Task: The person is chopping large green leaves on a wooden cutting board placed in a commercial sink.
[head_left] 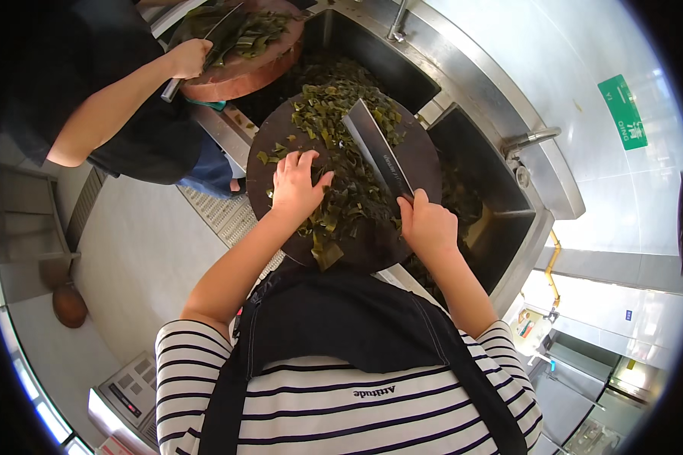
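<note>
Chopped dark green seaweed (347,202) is spread over a round, dark chopping board (415,153), with a denser heap of small pieces at its far side. My right hand (431,223) grips the handle of a broad-bladed cleaver (378,151), whose blade slants away to the upper left over the seaweed. At the left part of the board is my left hand (297,183), fingers apart, its thumb by the edge of the seaweed. I see nothing held in it. One larger flat piece (326,253) lies near the board's front edge.
Sink basins (489,227) holding more seaweed lie under and beside the board. A faucet (532,139) juts out at right. At upper left, a co-worker's hand (189,58) holds a knife over another round board (245,82) with seaweed.
</note>
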A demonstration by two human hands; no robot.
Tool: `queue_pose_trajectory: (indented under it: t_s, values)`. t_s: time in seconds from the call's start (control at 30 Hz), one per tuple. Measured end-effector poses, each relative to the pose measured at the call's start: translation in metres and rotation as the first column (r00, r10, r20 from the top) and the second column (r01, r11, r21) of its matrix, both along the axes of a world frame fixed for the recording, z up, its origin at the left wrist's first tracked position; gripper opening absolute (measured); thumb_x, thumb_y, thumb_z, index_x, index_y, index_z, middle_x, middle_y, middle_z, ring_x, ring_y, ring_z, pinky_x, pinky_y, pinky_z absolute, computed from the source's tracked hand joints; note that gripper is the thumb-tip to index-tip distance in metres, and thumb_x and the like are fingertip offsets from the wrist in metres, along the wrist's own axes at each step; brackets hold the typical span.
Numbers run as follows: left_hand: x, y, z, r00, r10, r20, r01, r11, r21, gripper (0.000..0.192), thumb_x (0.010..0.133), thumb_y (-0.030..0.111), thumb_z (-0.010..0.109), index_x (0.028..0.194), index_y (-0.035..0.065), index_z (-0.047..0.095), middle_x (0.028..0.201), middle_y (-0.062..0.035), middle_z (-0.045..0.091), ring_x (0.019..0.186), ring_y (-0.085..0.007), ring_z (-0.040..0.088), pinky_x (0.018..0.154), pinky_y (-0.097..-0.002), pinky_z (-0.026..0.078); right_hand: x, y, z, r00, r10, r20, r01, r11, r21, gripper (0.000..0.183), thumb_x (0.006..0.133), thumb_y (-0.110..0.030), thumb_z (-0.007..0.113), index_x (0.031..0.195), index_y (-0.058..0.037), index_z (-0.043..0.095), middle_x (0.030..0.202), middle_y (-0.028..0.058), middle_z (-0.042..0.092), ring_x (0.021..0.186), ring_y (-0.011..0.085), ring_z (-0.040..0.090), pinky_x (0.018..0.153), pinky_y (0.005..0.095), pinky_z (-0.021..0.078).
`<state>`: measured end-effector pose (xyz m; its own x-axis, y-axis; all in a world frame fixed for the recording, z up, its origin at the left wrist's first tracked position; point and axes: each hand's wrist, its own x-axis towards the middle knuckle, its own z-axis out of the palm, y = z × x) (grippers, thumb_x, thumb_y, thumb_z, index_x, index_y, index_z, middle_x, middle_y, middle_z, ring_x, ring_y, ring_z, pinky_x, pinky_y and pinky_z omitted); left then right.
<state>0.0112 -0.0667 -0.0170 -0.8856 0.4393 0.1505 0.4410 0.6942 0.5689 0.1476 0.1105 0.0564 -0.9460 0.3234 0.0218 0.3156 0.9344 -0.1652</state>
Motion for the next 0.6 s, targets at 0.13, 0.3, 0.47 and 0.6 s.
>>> queue_pose_trajectory:
  t_s: [0.13,0.3,0.47,0.6]
  values:
    - [0.007,-0.007,-0.005,0.989,-0.108,0.102,0.110,0.994,-0.016,0.040,0.075,0.028,0.066,0.107,0.0080,0.053,0.108,-0.0128,0.050,0.105,-0.0329,0.045,0.090,-0.0417,0.037,-0.010,0.006,-0.008,0.992,0.066,-0.108,-0.066,0.998,0.010,0.027,0.086,-0.028,0.050,0.073,-0.0053,0.045,0.047,0.0128,0.053,0.044,0.0317,0.056,0.042,0.0404,0.0431]
    - [0.011,-0.008,-0.017,0.992,-0.105,0.068,0.105,0.995,0.003,0.038,0.074,0.026,0.066,0.105,0.0077,0.054,0.105,-0.0120,0.051,0.104,-0.0326,0.046,0.089,-0.0416,0.037,-0.030,0.006,-0.015,0.981,0.172,-0.087,-0.164,0.982,0.094,0.028,0.085,-0.028,0.052,0.070,-0.0059,0.045,0.045,0.0115,0.051,0.042,0.0305,0.055,0.040,0.0390,0.0423]
    - [0.011,-0.006,-0.018,0.995,-0.097,0.037,0.097,0.995,0.018,0.036,0.073,0.023,0.066,0.103,0.0075,0.055,0.105,-0.0118,0.051,0.103,-0.0326,0.046,0.089,-0.0414,0.037,-0.055,0.004,-0.033,0.979,0.201,-0.041,-0.198,0.979,0.054,0.026,0.085,-0.027,0.051,0.072,-0.0050,0.047,0.050,0.0131,0.055,0.046,0.0309,0.057,0.044,0.0396,0.0445]
    - [0.010,-0.005,-0.018,0.994,-0.106,0.041,0.106,0.994,0.015,0.036,0.073,0.023,0.066,0.104,0.0078,0.055,0.105,-0.0119,0.051,0.102,-0.0326,0.046,0.089,-0.0413,0.037,-0.069,0.009,-0.031,0.977,0.213,0.031,-0.214,0.976,0.041,0.025,0.086,-0.027,0.050,0.074,-0.0046,0.049,0.055,0.0144,0.058,0.050,0.0310,0.059,0.047,0.0403,0.0462]
